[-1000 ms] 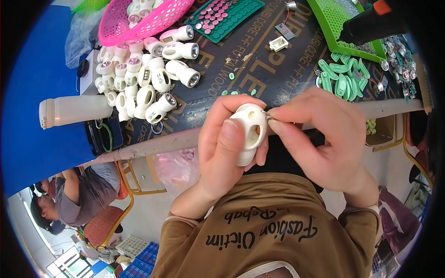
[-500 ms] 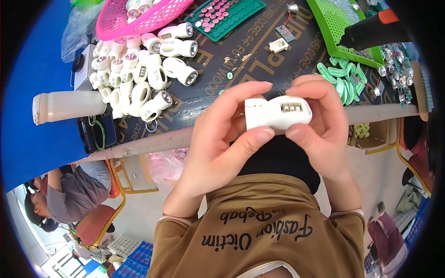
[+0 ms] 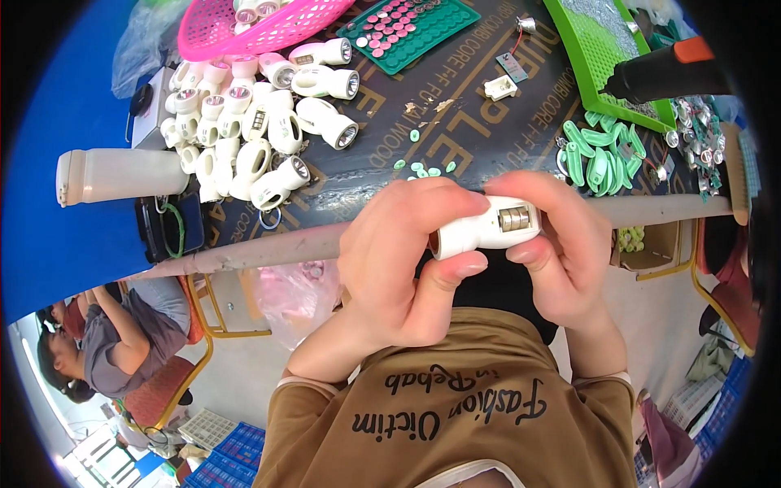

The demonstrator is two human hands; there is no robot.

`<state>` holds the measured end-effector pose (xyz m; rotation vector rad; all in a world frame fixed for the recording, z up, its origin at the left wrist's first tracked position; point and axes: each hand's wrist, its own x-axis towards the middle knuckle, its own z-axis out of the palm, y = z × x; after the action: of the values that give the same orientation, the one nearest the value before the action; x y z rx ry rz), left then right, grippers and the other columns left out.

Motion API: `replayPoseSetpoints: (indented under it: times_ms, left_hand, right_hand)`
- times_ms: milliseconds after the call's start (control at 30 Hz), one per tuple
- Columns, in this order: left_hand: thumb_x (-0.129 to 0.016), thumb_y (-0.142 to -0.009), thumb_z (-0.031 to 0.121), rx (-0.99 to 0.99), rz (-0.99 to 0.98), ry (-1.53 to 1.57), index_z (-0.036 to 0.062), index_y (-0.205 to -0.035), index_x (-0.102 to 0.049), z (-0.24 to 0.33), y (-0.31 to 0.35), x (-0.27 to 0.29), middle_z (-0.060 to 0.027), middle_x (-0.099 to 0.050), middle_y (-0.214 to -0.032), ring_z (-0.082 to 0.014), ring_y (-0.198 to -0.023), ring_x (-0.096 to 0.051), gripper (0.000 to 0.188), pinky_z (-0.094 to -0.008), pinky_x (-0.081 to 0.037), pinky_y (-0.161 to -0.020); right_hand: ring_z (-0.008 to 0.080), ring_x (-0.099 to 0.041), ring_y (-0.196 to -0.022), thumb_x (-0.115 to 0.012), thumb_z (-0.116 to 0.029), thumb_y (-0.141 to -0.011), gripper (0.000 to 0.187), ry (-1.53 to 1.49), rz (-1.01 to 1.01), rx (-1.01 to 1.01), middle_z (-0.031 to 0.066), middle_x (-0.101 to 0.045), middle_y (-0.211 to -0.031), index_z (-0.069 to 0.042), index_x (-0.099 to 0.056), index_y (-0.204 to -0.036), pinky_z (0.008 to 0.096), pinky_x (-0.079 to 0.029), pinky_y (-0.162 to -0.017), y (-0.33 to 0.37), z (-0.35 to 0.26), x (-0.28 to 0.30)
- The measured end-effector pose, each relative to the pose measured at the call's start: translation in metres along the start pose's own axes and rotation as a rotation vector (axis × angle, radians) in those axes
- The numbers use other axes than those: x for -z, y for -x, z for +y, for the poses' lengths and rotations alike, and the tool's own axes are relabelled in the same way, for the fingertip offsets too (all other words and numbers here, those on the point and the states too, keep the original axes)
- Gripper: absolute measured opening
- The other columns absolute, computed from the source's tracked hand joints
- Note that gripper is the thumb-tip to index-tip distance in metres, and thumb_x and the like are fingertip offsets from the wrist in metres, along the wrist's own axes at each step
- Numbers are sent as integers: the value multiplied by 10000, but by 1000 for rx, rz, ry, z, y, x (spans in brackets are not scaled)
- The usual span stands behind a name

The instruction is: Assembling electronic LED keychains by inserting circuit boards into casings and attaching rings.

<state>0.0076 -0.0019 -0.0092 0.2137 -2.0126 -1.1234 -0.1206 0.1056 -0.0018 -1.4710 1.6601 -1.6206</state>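
left hand (image 3: 390, 256) grips the head end, right hand (image 3: 572, 256) the tail, of a white mini flashlight (image 3: 480, 231) by the tabletop's front edge (image 3: 313, 232), silver button cells (image 3: 514, 219) exposed.

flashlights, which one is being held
The flashlight gripped between left hand and right hand; the others lie on the table or in the basket.

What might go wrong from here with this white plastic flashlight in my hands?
In the white plastic flashlight, silvery metal cells sit uncovered and might slip out if tipped. Your left hand and right hand hold it near the pale table edge, and a drop might land beyond it. The left hand might brush the small green oval pieces nearby.
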Motion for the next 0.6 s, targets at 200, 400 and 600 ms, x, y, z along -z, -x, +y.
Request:
replayPoseSetpoints:
  times_ms: [200,400,600]
  left_hand:
    - [-684,-692,192,201,161,267,-3,-1091,-494,4,1,-18,-132,-516,-1014,-230,-807,-548,483,-288,-435,-697]
    - [-634,-729,167,107,-198,48,-7,-1078,-480,-1,-14,-8,-154,-477,-1096,-326,-1010,-448,419,-398,-348,-877]
    - [-637,-750,138,513,-166,259,-24,-1017,-507,18,-21,4,-94,-565,-869,-186,-761,-543,339,-277,-425,-666]
  right_hand:
    - [146,-554,-842,-533,-256,-861,382,-836,35,-228,75,-550,-986,-5,-428,-1130,233,-455,-688,6,16,-13]
    - [199,-491,-1003,-478,-286,-891,368,-1128,117,-529,75,-485,-1073,-27,-384,-1134,314,-395,-862,9,5,-29]
    - [202,-476,-918,-513,-232,-825,359,-70,43,176,121,-486,-1035,-2,-493,-1101,290,-394,-785,-18,3,14]
